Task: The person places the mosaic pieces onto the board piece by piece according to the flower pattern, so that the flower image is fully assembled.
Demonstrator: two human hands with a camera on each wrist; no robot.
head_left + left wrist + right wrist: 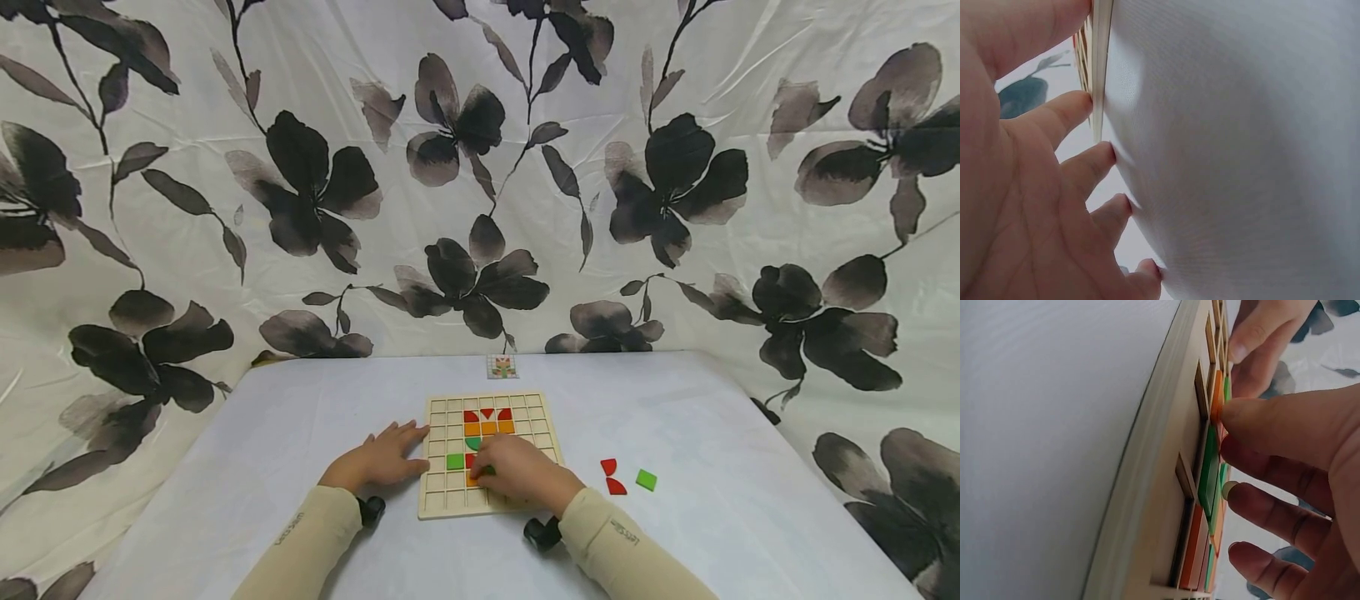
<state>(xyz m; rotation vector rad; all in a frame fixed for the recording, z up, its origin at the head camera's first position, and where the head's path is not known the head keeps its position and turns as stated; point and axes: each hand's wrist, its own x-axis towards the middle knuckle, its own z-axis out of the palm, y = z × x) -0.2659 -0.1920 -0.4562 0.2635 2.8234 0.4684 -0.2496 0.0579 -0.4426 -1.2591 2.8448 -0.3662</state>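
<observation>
A wooden grid board (444, 500) lies on the table, partly filled with red, orange and green pieces. My left hand (378, 458) is spread at its left edge; in the left wrist view the thumb and forefinger touch the board's rim (1101, 69). My right hand (521, 472) reaches over the lower middle of the board. Its thumb and forefinger tips pinch at an orange tile (1217, 397), with the other fingers held apart. Green pieces (1209, 475) sit just beside it. A green square (455, 462) fills a cell to the left. My right hand covers several cells.
Two red curved pieces (617, 487) and a loose green square (646, 480) lie right of the board. A small pattern card (502, 367) rests at the table's far edge. Behind the white table (315, 417) hangs a flowered cloth (570, 275).
</observation>
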